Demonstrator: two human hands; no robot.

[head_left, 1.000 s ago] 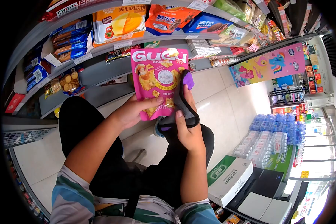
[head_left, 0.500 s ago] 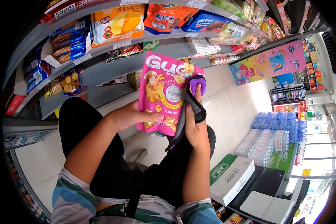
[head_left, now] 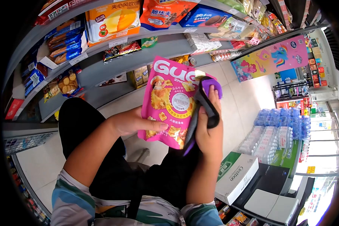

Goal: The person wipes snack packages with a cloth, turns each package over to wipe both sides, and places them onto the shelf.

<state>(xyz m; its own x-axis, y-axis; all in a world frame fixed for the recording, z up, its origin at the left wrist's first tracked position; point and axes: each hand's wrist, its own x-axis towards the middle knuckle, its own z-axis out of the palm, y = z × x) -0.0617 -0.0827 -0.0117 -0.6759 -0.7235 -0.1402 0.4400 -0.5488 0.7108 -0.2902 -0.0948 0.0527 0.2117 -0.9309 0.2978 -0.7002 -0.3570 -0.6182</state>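
Note:
A pink snack bag [head_left: 165,101] with white lettering is held upright in front of my knees. My left hand [head_left: 133,122] grips its lower left side, thumb across the front and the other fingers hidden behind. On the bag's right side, my right hand [head_left: 209,126] is closed on a grey and purple cloth [head_left: 204,98] with a black border. The cloth lies against the bag's right edge and hangs down past its lower corner. Some of the bag's print is covered by the cloth.
Shelves [head_left: 98,81] ahead carry biscuit packs, including an orange bag [head_left: 113,22] and a blue pack [head_left: 205,19]. To the right are a white and green carton [head_left: 237,177] and shrink-wrapped water bottles [head_left: 271,137]. A wire basket [head_left: 28,142] stands at the left.
My right hand and the cloth have shifted right, toward the bag's outer edge. The bag has tilted slightly and moved a little down and right, still in my left hand.

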